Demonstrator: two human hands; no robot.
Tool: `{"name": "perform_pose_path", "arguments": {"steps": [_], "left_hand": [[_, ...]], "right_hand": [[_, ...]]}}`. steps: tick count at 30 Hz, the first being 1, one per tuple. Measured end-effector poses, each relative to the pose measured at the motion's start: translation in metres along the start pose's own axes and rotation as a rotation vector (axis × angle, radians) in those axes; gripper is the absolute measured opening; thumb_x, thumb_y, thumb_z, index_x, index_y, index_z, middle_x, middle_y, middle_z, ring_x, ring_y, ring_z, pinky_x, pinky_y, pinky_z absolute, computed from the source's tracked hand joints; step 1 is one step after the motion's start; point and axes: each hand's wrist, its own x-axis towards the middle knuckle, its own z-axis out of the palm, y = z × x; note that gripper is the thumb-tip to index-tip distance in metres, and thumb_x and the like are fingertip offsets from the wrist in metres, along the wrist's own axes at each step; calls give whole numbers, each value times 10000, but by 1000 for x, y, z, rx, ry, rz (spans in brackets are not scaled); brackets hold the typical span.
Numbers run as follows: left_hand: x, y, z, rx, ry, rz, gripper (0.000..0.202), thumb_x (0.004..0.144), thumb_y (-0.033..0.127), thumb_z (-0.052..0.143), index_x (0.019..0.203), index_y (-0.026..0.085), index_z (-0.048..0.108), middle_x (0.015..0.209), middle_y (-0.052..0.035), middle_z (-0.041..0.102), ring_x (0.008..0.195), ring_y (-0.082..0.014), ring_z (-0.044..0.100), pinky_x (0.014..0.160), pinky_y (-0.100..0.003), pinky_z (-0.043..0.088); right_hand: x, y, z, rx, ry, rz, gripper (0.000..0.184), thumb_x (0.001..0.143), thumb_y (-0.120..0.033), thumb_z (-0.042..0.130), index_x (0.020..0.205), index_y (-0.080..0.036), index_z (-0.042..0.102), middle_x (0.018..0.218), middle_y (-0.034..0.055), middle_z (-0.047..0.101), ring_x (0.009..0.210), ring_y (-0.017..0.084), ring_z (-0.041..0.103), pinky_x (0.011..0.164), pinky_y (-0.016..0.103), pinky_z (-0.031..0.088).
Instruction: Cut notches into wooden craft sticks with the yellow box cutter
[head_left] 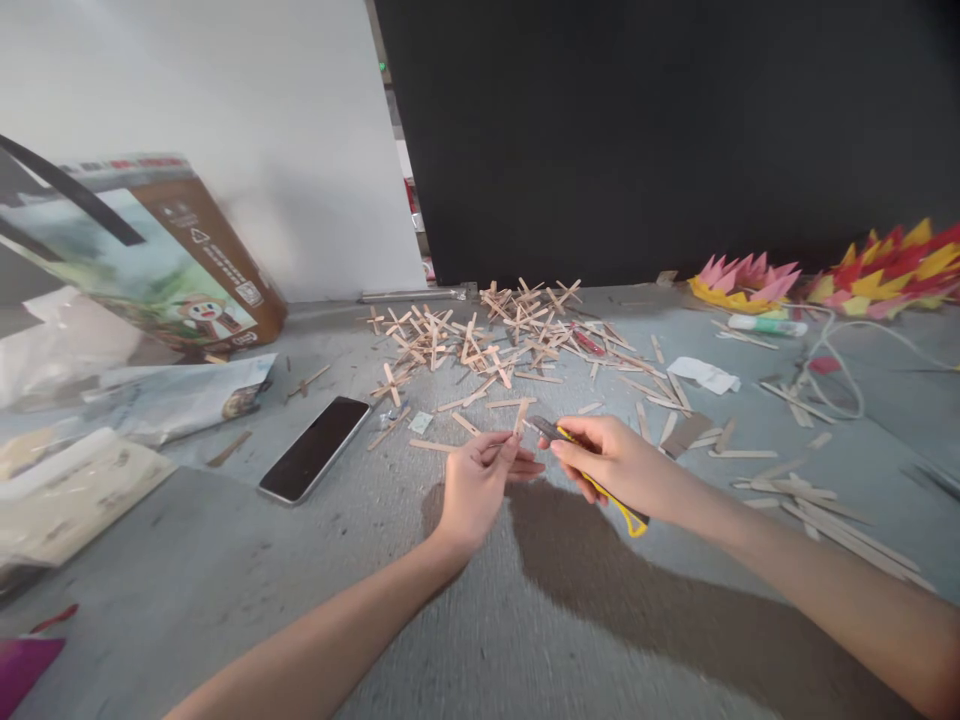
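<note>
Near the middle of the gray surface (187,560), the left hand (481,480) has its grip closed in a pinch on a short wooden stick (521,416), which stands up out of the fingertips. Just to its right, the right hand (607,462) has its grip wrapped around a yellow-and-black utility knife (628,514), the front end pointing left towards the stick; whether the blade touches the wood is too blurred to tell. On the far side of both hands lies a heap of crossed sticks (435,345), many joined in X shapes, with a red object (587,342) at its right part. Loose sticks (855,535) are strewn to the right. A dark-screened phone (315,450) lies left of the left hand, and a brown printed bag (187,270) stands at the far left. At the far right sit a pink-and-yellow paper crown (746,285) and, nearer, a green-and-white tube (766,326).
</note>
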Motion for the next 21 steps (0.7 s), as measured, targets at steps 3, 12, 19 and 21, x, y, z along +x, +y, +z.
{"name": "perform_pose_path", "arguments": {"steps": [3, 12, 19, 21], "left_hand": [[-2, 1, 2, 11, -19, 2, 402, 873, 519, 794, 994, 148, 700, 860, -108, 825, 752, -281, 822, 746, -393, 698], [-11, 3, 7, 3, -191, -1, 339, 901, 514, 762, 942, 193, 662, 815, -70, 817, 734, -248, 811, 783, -391, 679], [-10, 2, 3, 313, -234, 85, 323, 897, 457, 749, 761, 166, 709, 711, -69, 756, 647, -178, 704, 624, -270, 543], [-10, 2, 3, 344, -226, 32, 343, 902, 463, 736, 756, 155, 689, 628, -49, 711, 555, -149, 645, 540, -241, 469]], "right_hand": [[5, 4, 1, -87, 122, -47, 330, 994, -517, 576, 950, -196, 642, 563, -67, 469, 493, 113, 444, 507, 259, 332], [9, 6, 8, -65, 195, -89, 366, 976, -529, 586, 871, -188, 662, 598, -55, 458, 557, 121, 403, 578, 275, 318], [7, 11, 16, -136, 143, -152, 297, 995, -453, 585, 878, -191, 661, 717, -12, 616, 669, 150, 531, 634, 278, 362], [7, 12, 17, -188, 153, -169, 279, 994, -434, 586, 881, -192, 666, 708, -17, 616, 650, 147, 519, 619, 280, 345]]}}
